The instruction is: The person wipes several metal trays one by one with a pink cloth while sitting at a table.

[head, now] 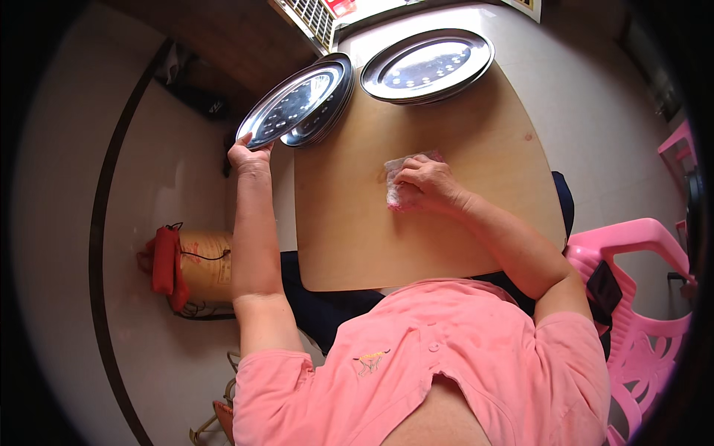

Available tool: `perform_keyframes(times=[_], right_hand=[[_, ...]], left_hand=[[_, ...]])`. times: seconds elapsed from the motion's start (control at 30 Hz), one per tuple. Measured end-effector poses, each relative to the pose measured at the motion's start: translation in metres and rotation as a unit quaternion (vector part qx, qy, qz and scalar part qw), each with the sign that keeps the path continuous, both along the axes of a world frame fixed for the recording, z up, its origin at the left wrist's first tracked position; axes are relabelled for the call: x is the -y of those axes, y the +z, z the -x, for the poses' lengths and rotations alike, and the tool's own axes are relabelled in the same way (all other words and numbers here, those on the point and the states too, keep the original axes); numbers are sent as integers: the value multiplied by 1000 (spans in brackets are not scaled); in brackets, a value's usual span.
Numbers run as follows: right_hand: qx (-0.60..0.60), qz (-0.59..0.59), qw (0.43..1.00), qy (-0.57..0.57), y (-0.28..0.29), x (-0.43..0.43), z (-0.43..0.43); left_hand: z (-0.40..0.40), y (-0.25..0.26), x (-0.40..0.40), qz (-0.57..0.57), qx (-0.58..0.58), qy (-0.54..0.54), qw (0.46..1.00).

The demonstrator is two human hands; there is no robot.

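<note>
My left hand (251, 155) grips the near rim of an oval metal plate (298, 100), thumb on top. That plate is tilted and partly covers a stack of similar metal plates (312, 129) at the table's far left edge. On the wooden tabletop (357, 240), my right hand (427, 181) presses a white cloth with pink edging (393, 189), its fingers curled over it. Another stack of shiny oval plates (429, 67) rests at the far end of the table, to the right of the first.
A pink plastic chair (625, 245) stands to the right, with a dark phone-like object (604, 287) on it. On the floor at left is a yellowish cylindrical container (206, 262) with a red bundle (165, 262) against it. A metal grille (309, 22) lies beyond the table.
</note>
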State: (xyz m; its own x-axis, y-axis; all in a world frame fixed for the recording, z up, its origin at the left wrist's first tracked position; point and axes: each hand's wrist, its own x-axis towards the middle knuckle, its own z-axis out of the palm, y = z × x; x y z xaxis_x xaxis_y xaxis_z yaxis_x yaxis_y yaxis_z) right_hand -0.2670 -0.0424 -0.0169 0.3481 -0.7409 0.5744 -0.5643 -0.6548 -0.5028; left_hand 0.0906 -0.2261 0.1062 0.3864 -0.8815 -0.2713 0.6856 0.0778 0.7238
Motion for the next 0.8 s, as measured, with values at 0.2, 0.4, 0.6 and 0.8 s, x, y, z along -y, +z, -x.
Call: perform_keyframes(times=[0.2, 0.4, 0.6, 0.8], right_hand=[[-7, -39, 999, -3, -2, 2, 3], [14, -64, 998, -1, -3, 5, 3], [29, -66, 997, 5, -2, 7, 3], [33, -64, 997, 0, -3, 7, 4]], left_hand=[[19, -22, 28, -38, 10, 58, 998], [30, -34, 40, -7, -1, 33, 999], [34, -43, 43, 13, -17, 24, 999], [51, -42, 38, 4, -4, 49, 999]])
